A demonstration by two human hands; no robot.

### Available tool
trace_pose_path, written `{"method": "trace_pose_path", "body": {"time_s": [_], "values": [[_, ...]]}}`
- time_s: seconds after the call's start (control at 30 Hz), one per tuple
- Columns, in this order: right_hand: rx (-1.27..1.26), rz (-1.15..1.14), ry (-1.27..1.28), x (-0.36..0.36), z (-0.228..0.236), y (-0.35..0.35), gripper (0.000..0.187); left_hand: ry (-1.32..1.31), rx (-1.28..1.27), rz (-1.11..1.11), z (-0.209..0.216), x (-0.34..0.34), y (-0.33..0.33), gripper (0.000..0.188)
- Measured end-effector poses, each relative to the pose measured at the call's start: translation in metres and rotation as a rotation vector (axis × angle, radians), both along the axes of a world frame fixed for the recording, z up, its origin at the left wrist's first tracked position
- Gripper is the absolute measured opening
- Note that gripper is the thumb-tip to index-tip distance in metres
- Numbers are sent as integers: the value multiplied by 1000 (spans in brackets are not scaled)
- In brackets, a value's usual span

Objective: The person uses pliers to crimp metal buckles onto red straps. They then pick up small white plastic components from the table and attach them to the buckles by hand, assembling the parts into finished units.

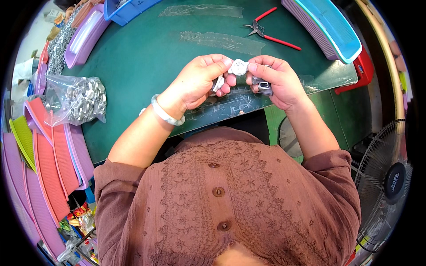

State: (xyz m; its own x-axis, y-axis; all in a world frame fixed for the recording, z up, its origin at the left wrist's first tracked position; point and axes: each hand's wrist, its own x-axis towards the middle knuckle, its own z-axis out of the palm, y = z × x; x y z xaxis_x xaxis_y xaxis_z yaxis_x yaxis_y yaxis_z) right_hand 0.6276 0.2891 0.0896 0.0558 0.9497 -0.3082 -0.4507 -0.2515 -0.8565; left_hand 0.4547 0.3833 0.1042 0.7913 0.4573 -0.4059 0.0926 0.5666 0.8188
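Note:
Between my two hands, over the near edge of the green table, is a small round silver-white piece (239, 67) that looks like a watch head. My left hand (195, 82) pinches its left side with thumb and fingertip, and more silvery metal shows under the curled fingers. On its right side, the thumb and fingers of my right hand (279, 82) close on the piece. A dark strip with a small rectangular silver buckle-like frame (263, 85) also sits in the right fingers. How the strip joins the round piece is hidden.
Red-handled pliers (275, 39) lie open on the green table (142, 57). At left stands a clear bag of silver pieces (84, 99), near stacked coloured baskets (49, 150). Purple and blue baskets (328, 29) are at far right. A black fan (386, 181) stands at right.

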Motion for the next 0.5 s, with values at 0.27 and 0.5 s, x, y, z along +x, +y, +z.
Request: {"method": "trace_pose_path", "body": {"time_s": [0.27,0.5], "values": [[8,-3,-5,0,0,0,13,-12,9,-4,0,0,0,20],[10,1,-5,-1,0,0,14,-22,3,6,-3,0,1,19]]}}
